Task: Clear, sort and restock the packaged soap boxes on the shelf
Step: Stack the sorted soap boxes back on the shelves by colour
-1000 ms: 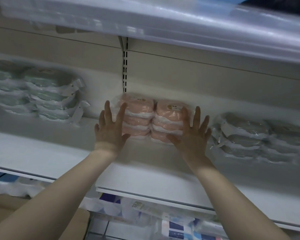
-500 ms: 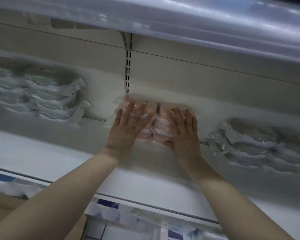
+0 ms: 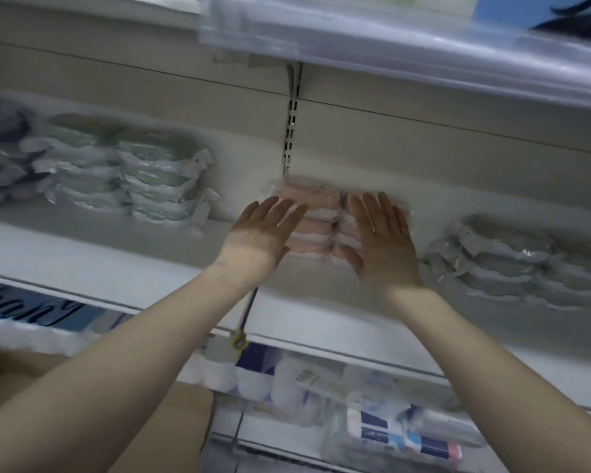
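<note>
Where the white metal shelf (image 3: pixel 116 264) meets the cream back panel, a stack of pink soap bars in clear plastic wrap (image 3: pixel 309 203) stands in two columns side by side, just below the slotted metal upright (image 3: pixel 290 131).

- Left hand (image 3: pixel 263 233): fingers straight and spread, laid flat over the front of the left column; grips nothing.
- Right hand (image 3: pixel 379 244): fingers straight, close together, flat over the front of the right column; grips nothing.
- Pale green wrapped soap packs (image 3: pixel 151 179): stacked on the same shelf, well to the left.
- Grey wrapped soap packs (image 3: pixel 512 257): stacked to the right, near the right hand.
- Dark blue wrapped packs (image 3: pixel 0 155): far left, blurred.
- Brown cardboard box (image 3: pixel 190 421): below the shelf, under the left forearm.
- Blue-and-white packets (image 3: pixel 403 435): on the tier beneath.
</note>
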`<state>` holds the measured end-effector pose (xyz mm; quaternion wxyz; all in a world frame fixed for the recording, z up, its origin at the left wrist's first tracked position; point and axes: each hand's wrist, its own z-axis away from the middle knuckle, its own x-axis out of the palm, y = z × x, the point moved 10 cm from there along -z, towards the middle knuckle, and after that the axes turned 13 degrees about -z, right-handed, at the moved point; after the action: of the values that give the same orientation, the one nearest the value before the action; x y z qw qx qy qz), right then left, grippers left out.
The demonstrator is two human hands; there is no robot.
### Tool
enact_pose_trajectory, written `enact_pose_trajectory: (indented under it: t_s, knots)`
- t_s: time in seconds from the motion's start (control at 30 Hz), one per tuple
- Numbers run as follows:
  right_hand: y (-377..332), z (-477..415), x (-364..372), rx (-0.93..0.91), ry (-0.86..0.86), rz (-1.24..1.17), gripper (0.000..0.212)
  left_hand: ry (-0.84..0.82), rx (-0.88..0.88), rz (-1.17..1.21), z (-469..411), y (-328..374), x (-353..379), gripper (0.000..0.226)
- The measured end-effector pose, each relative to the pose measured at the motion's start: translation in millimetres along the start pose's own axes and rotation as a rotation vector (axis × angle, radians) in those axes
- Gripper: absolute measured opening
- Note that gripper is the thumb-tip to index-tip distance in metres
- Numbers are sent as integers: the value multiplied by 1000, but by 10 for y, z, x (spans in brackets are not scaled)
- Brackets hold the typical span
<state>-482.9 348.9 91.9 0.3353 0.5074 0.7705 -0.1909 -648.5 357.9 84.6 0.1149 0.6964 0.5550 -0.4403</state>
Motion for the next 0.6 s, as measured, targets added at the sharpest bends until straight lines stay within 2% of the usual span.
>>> enact_pose_trajectory:
  t_s: [0.17,0.33,0.6]
  knots:
    - [-844,-4,-182,38,-84,44,74,10,13,2,655,-499,-555,71]
    - [-1899,7,-272,-29,-101,25,69,8,4,-74,1403,-1193,-934,70]
    - [-3003,-183,-38,-160,-113,-46,68,-42,5,-138,1989,-2051,-887,69]
